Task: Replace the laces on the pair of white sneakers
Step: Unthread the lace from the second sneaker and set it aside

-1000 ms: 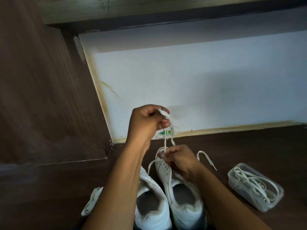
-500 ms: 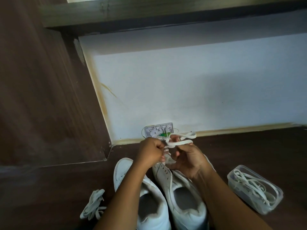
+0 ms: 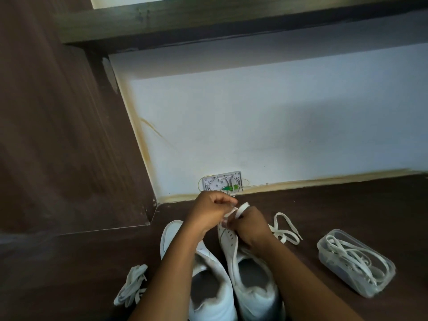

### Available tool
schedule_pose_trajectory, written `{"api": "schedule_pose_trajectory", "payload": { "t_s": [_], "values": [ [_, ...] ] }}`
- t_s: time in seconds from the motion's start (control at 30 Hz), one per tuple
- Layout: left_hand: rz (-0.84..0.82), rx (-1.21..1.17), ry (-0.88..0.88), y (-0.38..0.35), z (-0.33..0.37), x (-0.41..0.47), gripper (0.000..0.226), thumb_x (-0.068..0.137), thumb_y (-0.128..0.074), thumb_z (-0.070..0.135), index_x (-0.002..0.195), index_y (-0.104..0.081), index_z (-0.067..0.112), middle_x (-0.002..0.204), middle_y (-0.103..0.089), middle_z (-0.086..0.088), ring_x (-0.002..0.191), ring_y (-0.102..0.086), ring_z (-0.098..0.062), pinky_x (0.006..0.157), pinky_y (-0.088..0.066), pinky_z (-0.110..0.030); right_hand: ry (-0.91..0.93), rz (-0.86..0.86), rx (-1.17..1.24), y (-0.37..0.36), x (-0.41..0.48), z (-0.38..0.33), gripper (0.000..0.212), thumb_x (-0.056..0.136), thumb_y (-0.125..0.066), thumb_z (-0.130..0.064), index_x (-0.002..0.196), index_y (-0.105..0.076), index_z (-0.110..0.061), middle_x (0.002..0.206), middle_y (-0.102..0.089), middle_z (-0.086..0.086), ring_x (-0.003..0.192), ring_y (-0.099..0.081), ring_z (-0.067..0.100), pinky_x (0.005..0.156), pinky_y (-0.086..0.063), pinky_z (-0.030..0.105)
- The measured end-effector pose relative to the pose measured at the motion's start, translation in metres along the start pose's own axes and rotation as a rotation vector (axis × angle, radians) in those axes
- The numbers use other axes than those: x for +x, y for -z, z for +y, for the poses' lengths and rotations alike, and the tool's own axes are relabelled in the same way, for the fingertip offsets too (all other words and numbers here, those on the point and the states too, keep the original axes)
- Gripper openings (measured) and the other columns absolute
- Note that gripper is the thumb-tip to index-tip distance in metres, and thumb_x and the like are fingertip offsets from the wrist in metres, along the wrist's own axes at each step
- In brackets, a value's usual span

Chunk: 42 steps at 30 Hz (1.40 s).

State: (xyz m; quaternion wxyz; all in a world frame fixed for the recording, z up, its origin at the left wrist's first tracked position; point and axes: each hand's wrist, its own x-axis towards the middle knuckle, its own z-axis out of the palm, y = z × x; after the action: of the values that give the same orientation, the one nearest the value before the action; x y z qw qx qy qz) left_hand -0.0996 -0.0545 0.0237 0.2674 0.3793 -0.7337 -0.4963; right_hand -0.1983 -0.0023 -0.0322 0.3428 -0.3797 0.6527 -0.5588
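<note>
**Lace being worked at the toe end of the right-hand sneaker**

A flat white lace [image 3: 238,210] is being pinched between both hands just below the centre of the frame, directly over the front eyelets of the right-hand sneaker [image 3: 250,274], apparently so it can be fed through or drawn out there. The left hand [image 3: 212,210] is clenching one stretch of it; the right hand [image 3: 250,228] is gripping the part nearest the shoe, steadying it. The lace's loose tail [image 3: 286,230] is trailing onto the dark tabletop [image 3: 347,205] to the right. The left-hand sneaker [image 3: 203,269] is sitting touching its partner, heels toward the camera, showing no lace. A bundle of laces [image 3: 132,284] is lying at lower left, seemingly set aside, while a clear plastic container [image 3: 356,262] at right is keeping more laces together within reach.
</note>
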Motion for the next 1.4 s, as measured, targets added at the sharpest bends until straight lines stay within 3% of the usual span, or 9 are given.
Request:
{"api": "schedule_pose_trajectory", "payload": {
  "t_s": [0.13, 0.27, 0.43, 0.63, 0.77, 0.87, 1.0, 1.2, 1.4],
  "values": [
    [-0.106, 0.586, 0.082, -0.005, -0.011, -0.001, 0.007, 0.078, -0.058, 0.013, 0.078, -0.055, 0.019, 0.074, -0.050, -0.003, 0.069, -0.048, -0.018, 0.063, -0.035, -0.027, -0.010, 0.186, -0.253, 0.000, 0.012, 0.003, 0.022, 0.090, -0.060, -0.019, 0.080, -0.068, 0.000, 0.081, -0.068, 0.015, 0.079, -0.063, 0.026, 0.069, -0.047, 0.033],
    [-0.231, 0.620, 0.088, -0.013, -0.008, -0.004, 0.011, 0.073, -0.055, 0.009, 0.063, -0.051, 0.011, 0.063, -0.044, -0.005, 0.061, -0.041, -0.018, 0.052, -0.026, -0.027, -0.014, 0.210, -0.379, -0.002, 0.008, 0.000, 0.035, 0.097, -0.049, -0.024, 0.066, -0.057, -0.009, 0.074, -0.060, 0.014, 0.078, -0.055, 0.026, 0.064, -0.036, 0.029],
    [-0.282, 0.630, 0.111, -0.012, -0.006, -0.006, 0.028, 0.068, -0.068, 0.028, 0.051, -0.050, 0.016, 0.053, -0.042, 0.003, 0.050, -0.039, -0.011, 0.048, -0.026, -0.024, -0.148, 0.219, 0.040, -0.001, 0.013, 0.002, 0.032, 0.098, -0.047, -0.022, 0.086, -0.070, -0.004, 0.087, -0.068, 0.022, 0.086, -0.064, 0.036, 0.082, -0.052, 0.047],
    [-0.026, 0.761, 0.108, -0.018, -0.010, 0.000, 0.024, 0.067, -0.058, 0.014, 0.051, -0.040, 0.012, 0.050, -0.037, -0.001, 0.050, -0.045, -0.024, 0.044, -0.027, -0.023, -0.380, 0.165, 0.389, 0.004, 0.006, -0.010, 0.032, 0.098, -0.047, -0.016, 0.076, -0.067, -0.005, 0.043, -0.042, 0.005, 0.036, -0.042, 0.015, 0.051, -0.043, 0.029],
    [0.006, 0.752, 0.082, -0.019, -0.014, 0.003, 0.009, 0.069, -0.057, 0.009, 0.063, -0.051, 0.012, 0.065, -0.051, -0.003, 0.065, -0.056, -0.024, 0.053, -0.041, -0.027, -0.417, 0.152, 0.631, 0.019, -0.004, -0.017, 0.041, 0.102, -0.036, -0.027, 0.086, -0.066, -0.005, 0.039, -0.033, 0.000, 0.028, -0.035, 0.009, 0.071, -0.053, 0.043],
    [-0.046, 0.682, 0.003, -0.021, -0.013, 0.002, 0.021, 0.075, -0.059, 0.013, 0.092, -0.066, 0.022, 0.093, -0.065, -0.004, 0.083, -0.061, -0.022, 0.065, -0.043, -0.027, -0.305, 0.134, 0.478, 0.020, -0.006, -0.033, 0.034, 0.100, -0.041, -0.028, 0.099, -0.065, -0.004, 0.041, -0.044, 0.002, 0.035, -0.044, 0.015, 0.059, -0.049, 0.032],
    [-0.105, 0.738, 0.019, -0.022, -0.016, 0.005, 0.020, 0.081, -0.051, 0.013, 0.089, -0.068, 0.007, 0.091, -0.068, -0.009, 0.073, -0.056, -0.019, 0.063, -0.042, -0.026, -0.051, 0.218, 0.396, 0.026, -0.004, -0.053, 0.020, 0.093, -0.055, -0.018, 0.111, -0.051, -0.009, 0.065, -0.057, 0.013, 0.055, -0.054, 0.036, 0.051, -0.043, 0.027],
    [-0.131, 0.694, 0.017, -0.022, -0.020, 0.008, 0.034, 0.078, -0.049, 0.007, 0.102, -0.072, 0.012, 0.108, -0.068, -0.007, 0.099, -0.063, -0.024, 0.083, -0.053, -0.032, -0.146, 0.103, -0.752, 0.050, -0.001, -0.034, 0.023, 0.078, -0.059, -0.015, 0.056, -0.054, -0.009, 0.055, -0.054, 0.005, 0.063, -0.064, 0.028, 0.062, -0.052, 0.027],
    [-0.070, 0.564, 0.035, -0.030, -0.027, 0.016, 0.024, 0.078, -0.064, 0.005, 0.095, -0.076, 0.018, 0.099, -0.073, -0.002, 0.090, -0.067, -0.016, 0.079, -0.053, -0.026, -0.307, -0.155, -0.572, 0.040, -0.004, -0.038, 0.011, 0.069, -0.069, -0.005, 0.077, -0.065, 0.001, 0.060, -0.048, 0.012, 0.048, -0.047, 0.021, 0.050, -0.042, 0.025]
  ]
}}
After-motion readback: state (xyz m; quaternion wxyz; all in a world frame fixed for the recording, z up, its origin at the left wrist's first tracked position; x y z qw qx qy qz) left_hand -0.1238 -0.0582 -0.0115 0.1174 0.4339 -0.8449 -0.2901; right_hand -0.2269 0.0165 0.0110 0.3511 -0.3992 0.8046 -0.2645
